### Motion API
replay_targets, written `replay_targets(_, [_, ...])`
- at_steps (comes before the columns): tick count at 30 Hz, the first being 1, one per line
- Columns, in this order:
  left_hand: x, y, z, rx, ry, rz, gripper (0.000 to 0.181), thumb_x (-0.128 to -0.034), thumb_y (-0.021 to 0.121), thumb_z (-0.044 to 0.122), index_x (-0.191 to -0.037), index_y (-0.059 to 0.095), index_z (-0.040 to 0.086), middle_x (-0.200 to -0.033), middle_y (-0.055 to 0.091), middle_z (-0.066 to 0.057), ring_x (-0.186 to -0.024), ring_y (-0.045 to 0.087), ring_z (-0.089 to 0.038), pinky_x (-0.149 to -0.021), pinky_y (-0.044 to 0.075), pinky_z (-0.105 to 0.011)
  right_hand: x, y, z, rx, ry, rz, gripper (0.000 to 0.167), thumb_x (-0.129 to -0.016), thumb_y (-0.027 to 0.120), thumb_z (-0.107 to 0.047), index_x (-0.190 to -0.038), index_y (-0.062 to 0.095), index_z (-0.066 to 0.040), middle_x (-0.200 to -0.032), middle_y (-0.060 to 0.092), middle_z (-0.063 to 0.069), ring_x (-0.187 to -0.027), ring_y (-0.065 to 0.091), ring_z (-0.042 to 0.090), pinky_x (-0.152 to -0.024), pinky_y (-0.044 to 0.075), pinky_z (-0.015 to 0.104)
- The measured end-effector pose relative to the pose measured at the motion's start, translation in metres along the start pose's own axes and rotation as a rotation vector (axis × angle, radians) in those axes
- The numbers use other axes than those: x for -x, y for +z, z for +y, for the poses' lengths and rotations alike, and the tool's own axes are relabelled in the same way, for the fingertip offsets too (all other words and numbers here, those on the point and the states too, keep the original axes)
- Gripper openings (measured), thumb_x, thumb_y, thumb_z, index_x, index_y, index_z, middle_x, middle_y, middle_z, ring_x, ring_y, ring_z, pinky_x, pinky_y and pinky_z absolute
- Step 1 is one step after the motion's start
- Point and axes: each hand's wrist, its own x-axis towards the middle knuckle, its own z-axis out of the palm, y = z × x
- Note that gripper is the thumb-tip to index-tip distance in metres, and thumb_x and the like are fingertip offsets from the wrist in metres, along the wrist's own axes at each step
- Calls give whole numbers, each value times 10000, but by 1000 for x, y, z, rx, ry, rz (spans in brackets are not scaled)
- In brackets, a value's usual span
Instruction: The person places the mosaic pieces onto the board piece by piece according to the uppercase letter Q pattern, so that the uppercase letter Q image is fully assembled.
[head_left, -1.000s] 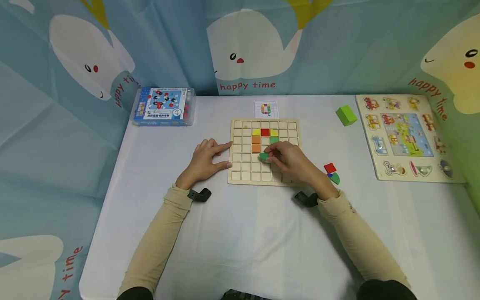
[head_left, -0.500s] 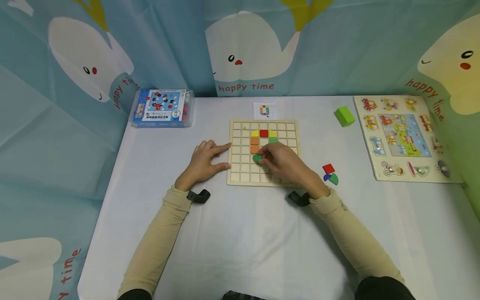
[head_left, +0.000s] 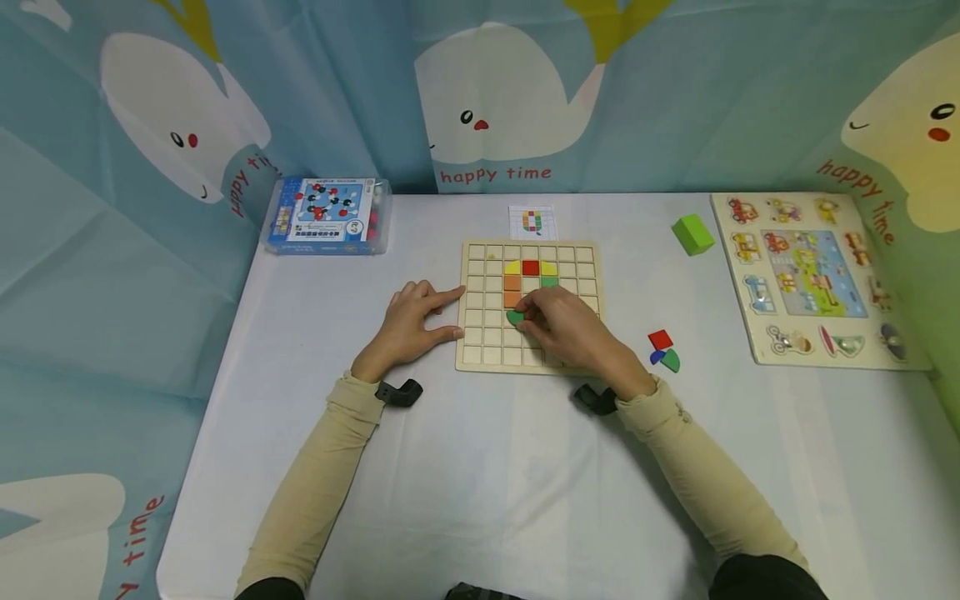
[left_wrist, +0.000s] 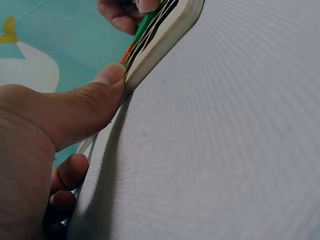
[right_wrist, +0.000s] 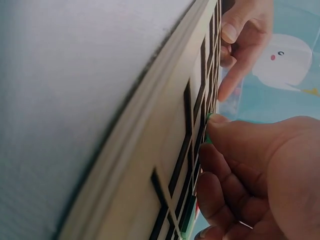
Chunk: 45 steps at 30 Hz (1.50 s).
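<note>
A wooden grid board (head_left: 482, 337) lies on the white-covered table. My left hand (head_left: 406, 327) touches its left edge with the thumb and a straight index finger. In the left wrist view the thumb (left_wrist: 95, 100) presses that edge. My right hand (head_left: 567, 327) pinches a green piece with a rounded edge (head_left: 514, 318) at the cell under the two orange squares (head_left: 512, 290); its fingers partly hide it. Whether it lies flat in the cell I cannot tell. Also on the board are a red square (head_left: 530, 267), two yellow rounded pieces (head_left: 512, 267) and a green square (head_left: 550, 282).
A small pattern card (head_left: 532, 222) lies behind the board. To the right are a loose red piece (head_left: 660, 339), a blue piece (head_left: 657, 357) and a green quarter-round piece (head_left: 671, 361). Farther out are a green block (head_left: 693, 235), a picture puzzle (head_left: 817, 333) and a plastic box (head_left: 326, 215).
My right hand has moved slightly left with the green piece, bringing it below the orange squares, and turned it so its rounded edge shows. The left hand has stayed at the board's edge.
</note>
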Motion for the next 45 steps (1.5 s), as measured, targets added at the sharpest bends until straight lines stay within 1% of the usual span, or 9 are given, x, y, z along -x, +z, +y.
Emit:
replay_targets(9, [0, 1, -1, -6, 1, 9, 715, -891, 865, 365, -1537, 590, 230, -932, 486, -40, -877, 374, -214, -858, 267, -391, -2, 2, 1, 5, -21, 18, 226, -976, 784, -158, -1140, 733, -11, -1037, 757, 111, -1010, 665, 281, -911, 545, 450])
replay_targets(18, [0, 0, -1, -17, 14, 14, 717, -885, 868, 371, -1533, 595, 228, -933, 485, -35, -874, 374, -210, -853, 271, -386, -2, 0, 2, -11, -1, 25, 221, -965, 796, -150, -1127, 740, -9, -1028, 759, 114, -972, 687, 265, -867, 570, 437])
replay_targets(26, [0, 0, -1, -11, 12, 11, 718, -888, 867, 364, -1536, 591, 228, -931, 483, -37, -867, 367, -209, -850, 264, -382, -4, 0, 1, -15, -13, 21, 208, -957, 803, -145, -1104, 746, -10, -1015, 761, 113, -958, 676, 264, -864, 557, 427])
replay_targets(30, [0, 0, 0, -5, 4, 6, 723, -884, 871, 366, -1537, 591, 229, -937, 483, -37, -875, 370, -210, -854, 265, -388, 0, -3, 6, -68, -15, 24, 223, -955, 808, -153, -1127, 749, -24, -991, 749, 88, -912, 674, 229, -832, 560, 405])
replay_targets(33, [0, 0, 1, -2, 2, 4, 725, -885, 869, 369, -1539, 587, 230, -940, 485, -39, -880, 370, -210, -856, 263, -390, 8, -9, 17, -130, -60, 49, 251, -934, 825, -126, -1150, 754, -21, -982, 742, 80, -886, 667, 216, -810, 552, 400])
replay_targets(37, [-1, 1, 0, -4, 1, 1, 718, -894, 862, 370, -1542, 583, 235, -939, 486, -38, -878, 368, -211, -857, 260, -386, 23, -24, 36, -196, -130, 98, 352, -848, 903, -107, -1164, 776, -19, -1022, 749, 100, -904, 664, 249, -781, 527, 395])
replay_targets(39, [-1, 1, 0, -5, 0, 1, 715, -897, 860, 369, -1542, 583, 235, -938, 487, -37, -876, 368, -211, -857, 259, -383, 33, -34, 45, -205, -109, 115, 395, -811, 933, -120, -1171, 789, -47, -1042, 751, 89, -913, 653, 252, -752, 493, 353])
replay_targets(41, [0, 1, -1, -7, 3, 5, 716, -895, 861, 369, -1541, 585, 229, -936, 487, -37, -873, 368, -210, -855, 261, -382, 43, -45, 53, -202, -64, 130, 414, -796, 942, -114, -1180, 795, -66, -1067, 753, 81, -925, 641, 249, -734, 453, 316])
replay_targets(45, [-1, 1, 0, -15, 7, 6, 718, -893, 861, 363, -1540, 585, 221, -934, 487, -41, -875, 372, -213, -852, 265, -380, 67, -65, 70, -201, 21, 155, 401, -827, 916, -93, -1210, 797, -100, -1115, 751, 66, -942, 616, 211, -738, 416, 257])
